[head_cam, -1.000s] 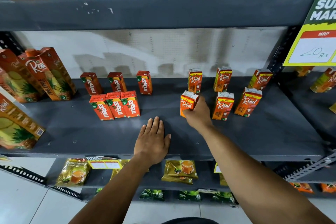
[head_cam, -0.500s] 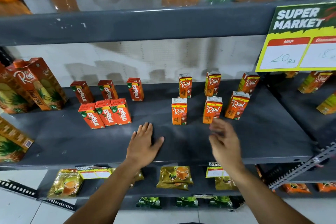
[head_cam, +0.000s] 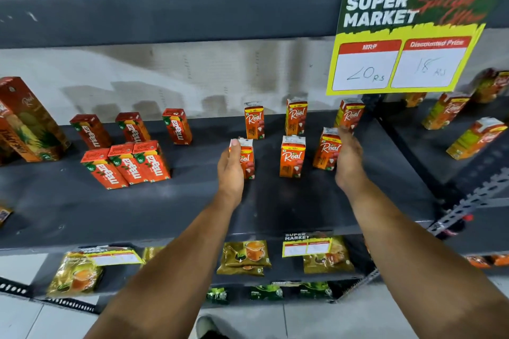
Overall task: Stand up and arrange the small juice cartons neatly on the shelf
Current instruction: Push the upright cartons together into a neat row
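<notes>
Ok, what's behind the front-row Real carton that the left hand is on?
Behind that carton stands another upright Real carton, apart from it, then the shelf's back wall. The left hand covers the front carton's left side.

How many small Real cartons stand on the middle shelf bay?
6. Back row: left, middle, right. Front row: left against the left hand, middle, right beside the right hand.

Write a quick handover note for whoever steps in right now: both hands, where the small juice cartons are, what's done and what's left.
Left hand: flat against the left side of the front-left Real carton, not gripping.
Right hand: open, against the right side of the front-right Real carton.
All six Real cartons stand upright in two rows; the front-middle one is untouched between the hands.
Six Maaza cartons stand upright to the left.
Left: close up the Real gaps and square the tilted right-hand cartons.
</notes>
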Demonstrator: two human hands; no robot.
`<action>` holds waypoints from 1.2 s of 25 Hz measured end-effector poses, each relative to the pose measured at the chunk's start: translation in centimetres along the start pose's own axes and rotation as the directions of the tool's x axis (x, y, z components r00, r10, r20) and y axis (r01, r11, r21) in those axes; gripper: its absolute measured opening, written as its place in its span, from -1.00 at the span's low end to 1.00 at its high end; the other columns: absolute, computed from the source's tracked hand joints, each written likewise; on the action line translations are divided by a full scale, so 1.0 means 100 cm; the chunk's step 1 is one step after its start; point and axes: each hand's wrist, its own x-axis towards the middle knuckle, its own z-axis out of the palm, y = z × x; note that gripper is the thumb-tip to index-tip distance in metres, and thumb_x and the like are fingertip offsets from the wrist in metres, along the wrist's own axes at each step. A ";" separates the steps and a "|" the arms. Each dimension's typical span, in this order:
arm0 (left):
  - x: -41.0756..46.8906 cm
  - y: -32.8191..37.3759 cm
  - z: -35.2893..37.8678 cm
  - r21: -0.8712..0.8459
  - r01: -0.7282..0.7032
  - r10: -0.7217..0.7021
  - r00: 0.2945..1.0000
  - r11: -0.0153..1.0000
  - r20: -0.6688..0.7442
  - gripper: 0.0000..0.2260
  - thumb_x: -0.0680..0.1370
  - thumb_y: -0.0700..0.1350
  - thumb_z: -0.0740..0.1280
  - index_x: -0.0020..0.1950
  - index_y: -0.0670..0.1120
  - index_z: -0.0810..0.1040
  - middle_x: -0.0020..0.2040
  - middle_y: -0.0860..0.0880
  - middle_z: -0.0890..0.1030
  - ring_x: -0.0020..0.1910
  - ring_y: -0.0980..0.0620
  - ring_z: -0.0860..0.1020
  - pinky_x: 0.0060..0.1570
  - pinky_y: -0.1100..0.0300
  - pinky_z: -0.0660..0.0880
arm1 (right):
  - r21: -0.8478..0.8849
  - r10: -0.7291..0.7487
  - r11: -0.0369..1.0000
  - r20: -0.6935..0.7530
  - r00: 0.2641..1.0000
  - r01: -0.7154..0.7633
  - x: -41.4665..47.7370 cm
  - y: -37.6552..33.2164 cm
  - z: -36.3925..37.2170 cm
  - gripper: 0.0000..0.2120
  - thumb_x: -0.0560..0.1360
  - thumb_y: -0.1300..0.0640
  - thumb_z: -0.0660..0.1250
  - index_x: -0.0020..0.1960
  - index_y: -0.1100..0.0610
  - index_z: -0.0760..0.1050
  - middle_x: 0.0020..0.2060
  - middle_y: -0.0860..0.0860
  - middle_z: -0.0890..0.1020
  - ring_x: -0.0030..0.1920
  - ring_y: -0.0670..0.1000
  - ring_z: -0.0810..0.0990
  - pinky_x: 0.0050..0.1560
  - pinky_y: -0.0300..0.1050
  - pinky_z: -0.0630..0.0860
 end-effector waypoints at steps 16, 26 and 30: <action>-0.009 -0.019 0.048 0.081 0.026 -0.040 0.984 0.996 0.174 -0.47 0.48 0.33 0.20 0.25 -0.03 0.42 0.13 -0.06 0.61 0.06 0.05 0.61 0.09 0.09 0.53 | 0.032 0.047 0.998 0.009 0.999 -0.048 -0.031 0.014 0.020 -0.72 0.38 -0.30 0.31 -0.10 -0.12 0.45 0.19 0.05 0.53 0.17 0.10 0.56 0.06 0.03 0.52; 0.049 -0.015 0.002 0.493 -0.256 -0.079 0.823 0.832 0.562 -0.10 0.05 -0.09 0.69 0.32 -0.03 0.39 0.19 -0.04 0.61 0.15 0.03 0.59 0.19 -0.05 0.51 | -0.349 0.016 0.922 0.474 0.880 0.170 -0.018 0.012 -0.011 -0.28 0.38 -0.26 0.39 0.42 0.02 0.32 0.27 -0.06 0.50 0.28 -0.04 0.48 0.30 -0.02 0.42; 0.056 -0.016 0.002 0.628 -0.282 -0.148 0.827 0.726 0.543 -0.10 0.05 -0.06 0.69 0.33 0.02 0.39 0.20 0.02 0.58 0.19 0.05 0.54 0.24 -0.10 0.48 | -0.750 0.152 0.483 0.581 0.799 0.453 0.006 -0.001 -0.029 -0.16 0.23 0.04 0.64 0.42 0.02 0.33 0.31 -0.01 0.54 0.32 0.03 0.48 0.30 -0.06 0.37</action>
